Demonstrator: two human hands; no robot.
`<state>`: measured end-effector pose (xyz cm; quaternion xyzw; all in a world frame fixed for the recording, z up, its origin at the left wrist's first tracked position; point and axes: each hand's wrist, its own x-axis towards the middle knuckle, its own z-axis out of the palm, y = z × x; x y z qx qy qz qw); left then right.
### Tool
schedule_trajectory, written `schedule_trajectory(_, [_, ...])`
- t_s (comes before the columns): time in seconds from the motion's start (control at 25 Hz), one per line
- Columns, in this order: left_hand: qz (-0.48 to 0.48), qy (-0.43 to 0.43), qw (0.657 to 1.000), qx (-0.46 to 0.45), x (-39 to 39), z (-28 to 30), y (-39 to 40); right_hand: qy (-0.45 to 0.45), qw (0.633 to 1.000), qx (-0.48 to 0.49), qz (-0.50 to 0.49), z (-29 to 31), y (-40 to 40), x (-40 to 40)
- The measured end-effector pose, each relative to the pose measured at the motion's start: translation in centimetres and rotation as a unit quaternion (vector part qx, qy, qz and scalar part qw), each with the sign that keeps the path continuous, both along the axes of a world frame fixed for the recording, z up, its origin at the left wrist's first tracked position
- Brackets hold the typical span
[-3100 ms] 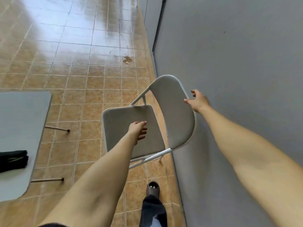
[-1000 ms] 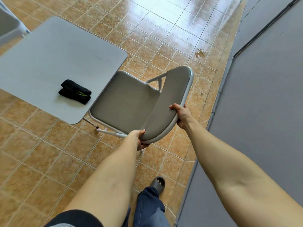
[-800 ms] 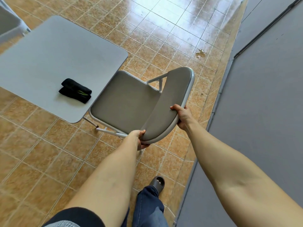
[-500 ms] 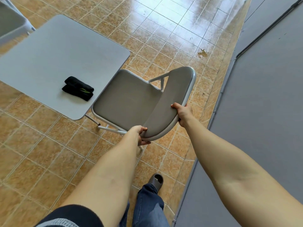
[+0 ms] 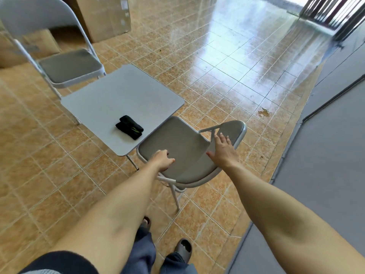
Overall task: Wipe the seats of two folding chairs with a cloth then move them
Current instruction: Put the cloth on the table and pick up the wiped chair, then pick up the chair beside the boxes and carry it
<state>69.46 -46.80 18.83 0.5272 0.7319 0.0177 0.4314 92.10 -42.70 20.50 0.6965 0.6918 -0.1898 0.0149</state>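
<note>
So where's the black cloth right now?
The black cloth lies folded on the grey table, near its front corner, just left of the near chair and untouched by either hand.

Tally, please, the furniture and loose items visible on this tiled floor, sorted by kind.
Folding chairs: 2, the near chair and the far chair
Tables: 1, the grey table
Black cloths: 1, the cloth
Cardboard boxes: 2, the large box and the smaller box
Total: 6
</note>
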Motion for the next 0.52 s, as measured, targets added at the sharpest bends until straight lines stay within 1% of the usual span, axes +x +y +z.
schedule_trajectory(0.12, [-0.032,0.078,0.995,0.059,-5.7,3.8,0.6,-0.003,0.996,0.005,0.094,3.0,1.6,-4.5])
schedule_trajectory(0.2, [-0.033,0.118,0.990,0.072,-10.2,5.5,1.1,-0.012,0.990,0.004,0.140,4.4,2.3,-8.2])
schedule_trajectory(0.32, [-0.030,0.160,0.982,0.101,-16.5,8.0,1.3,-0.007,0.981,-0.007,0.193,6.0,3.5,-13.6])
schedule_trajectory(0.44, [-0.014,0.198,0.973,0.120,-24.5,10.2,1.1,-0.008,0.971,-0.016,0.237,7.1,4.8,-21.4])
schedule_trajectory(0.52, [-0.012,0.216,0.969,0.123,-30.6,11.0,1.4,-0.016,0.969,-0.013,0.245,7.4,5.7,-27.3])
